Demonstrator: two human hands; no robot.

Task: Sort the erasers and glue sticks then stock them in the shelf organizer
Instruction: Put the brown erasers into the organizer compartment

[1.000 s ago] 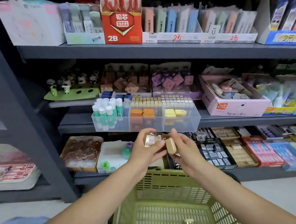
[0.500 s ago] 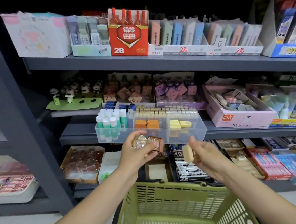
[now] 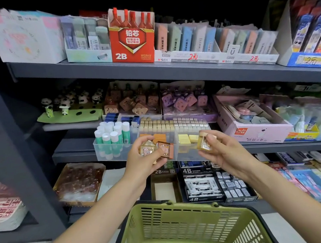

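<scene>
Landmark: the clear plastic shelf organizer, a long see-through tray split into compartments, on the middle grey shelf.
Left hand: raised just in front of the organizer's middle compartment, fingers curled round two small wrapped erasers, blocky and glossy, one golden, one brown-orange.
Right hand: just in front of the organizer's right end, thumb and fingers pinching one yellow eraser, cube-like, in shiny clear wrap.
Glue sticks: round tubes with white caps and green bodies, standing upright in the organizer's left compartment.
Orange erasers: flat matte blocks in the middle compartment, partly behind the left hand.
Pale yellow erasers: flat squares in the right compartment, beside the right hand's eraser.
Small beige blocks: tight rows at the organizer's back.
Green basket: slotted plastic, rectangular, well below the organizer, between the forearms.
Pink carton: open cardboard box just right of the organizer, holding pastel items.
Red 2B box: cardboard, on the shelf above the organizer.
</scene>
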